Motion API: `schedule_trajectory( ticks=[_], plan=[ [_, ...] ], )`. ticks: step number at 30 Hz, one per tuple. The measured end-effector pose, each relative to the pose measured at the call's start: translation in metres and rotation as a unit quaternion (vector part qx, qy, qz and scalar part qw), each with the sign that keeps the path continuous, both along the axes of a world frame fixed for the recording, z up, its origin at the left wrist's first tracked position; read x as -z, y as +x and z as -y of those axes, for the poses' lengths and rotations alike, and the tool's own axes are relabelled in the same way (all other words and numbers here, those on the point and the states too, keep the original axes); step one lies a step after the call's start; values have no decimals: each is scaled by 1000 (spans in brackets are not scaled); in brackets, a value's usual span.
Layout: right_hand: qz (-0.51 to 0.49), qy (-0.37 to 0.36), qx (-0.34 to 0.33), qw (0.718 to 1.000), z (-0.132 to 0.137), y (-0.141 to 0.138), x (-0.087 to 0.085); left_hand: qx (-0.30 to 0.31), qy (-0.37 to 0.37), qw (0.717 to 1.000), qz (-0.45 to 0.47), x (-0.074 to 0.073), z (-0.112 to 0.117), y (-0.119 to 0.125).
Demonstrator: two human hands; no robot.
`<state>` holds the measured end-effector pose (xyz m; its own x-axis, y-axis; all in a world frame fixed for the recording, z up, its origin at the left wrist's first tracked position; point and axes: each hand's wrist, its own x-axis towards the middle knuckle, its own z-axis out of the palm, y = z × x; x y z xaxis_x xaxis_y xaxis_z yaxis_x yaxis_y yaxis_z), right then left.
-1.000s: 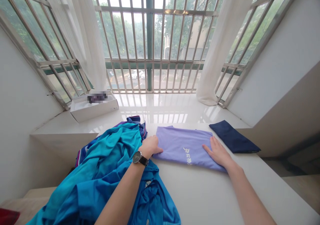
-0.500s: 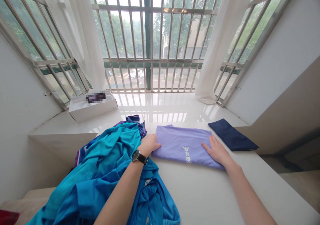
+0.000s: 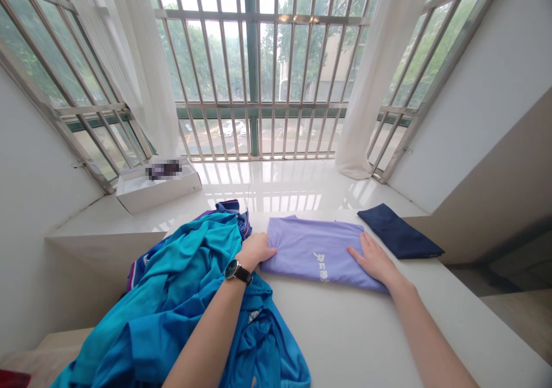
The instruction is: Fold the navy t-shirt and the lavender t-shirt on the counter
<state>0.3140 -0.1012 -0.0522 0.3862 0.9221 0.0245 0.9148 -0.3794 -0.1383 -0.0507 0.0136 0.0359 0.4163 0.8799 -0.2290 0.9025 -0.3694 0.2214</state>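
A folded lilac shirt [image 3: 314, 250] with white lettering lies flat on the white table [image 3: 357, 336]. My left hand [image 3: 255, 249], with a black watch on its wrist, rests at the shirt's left edge, fingers curled onto the cloth. My right hand [image 3: 374, 260] lies flat on the shirt's right end with its fingers stretched out. A heap of teal and blue garments [image 3: 181, 302] sits under my left forearm.
A folded navy garment [image 3: 399, 231] lies to the right of the lilac shirt. A white box [image 3: 157, 184] stands on the glossy window sill at the back left. Barred windows and white curtains close the far side. The table edge drops off at the right.
Both hands stay on the lilac shirt. Only the camera has drifted slightly.
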Motion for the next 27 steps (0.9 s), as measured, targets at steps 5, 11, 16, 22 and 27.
schedule_trajectory(
  ticks=[5,11,16,22,27],
  plan=[
    [-9,2,3,1000,0,0,0,-4,-21,1000,5,-1,-2,-2],
    [-9,-13,2,1000,1,-2,-6,-3,-31,999,15,0,-2,-3],
    [-5,-17,-4,1000,2,-1,-5,-11,-36,999,11,-3,-1,-2],
    [-7,-14,-2,1000,1,0,-5,2,-29,999,20,-1,-2,-3],
    [-15,9,-1,1000,2,2,-1,-3,-35,999,21,-1,-2,-2]
  ],
)
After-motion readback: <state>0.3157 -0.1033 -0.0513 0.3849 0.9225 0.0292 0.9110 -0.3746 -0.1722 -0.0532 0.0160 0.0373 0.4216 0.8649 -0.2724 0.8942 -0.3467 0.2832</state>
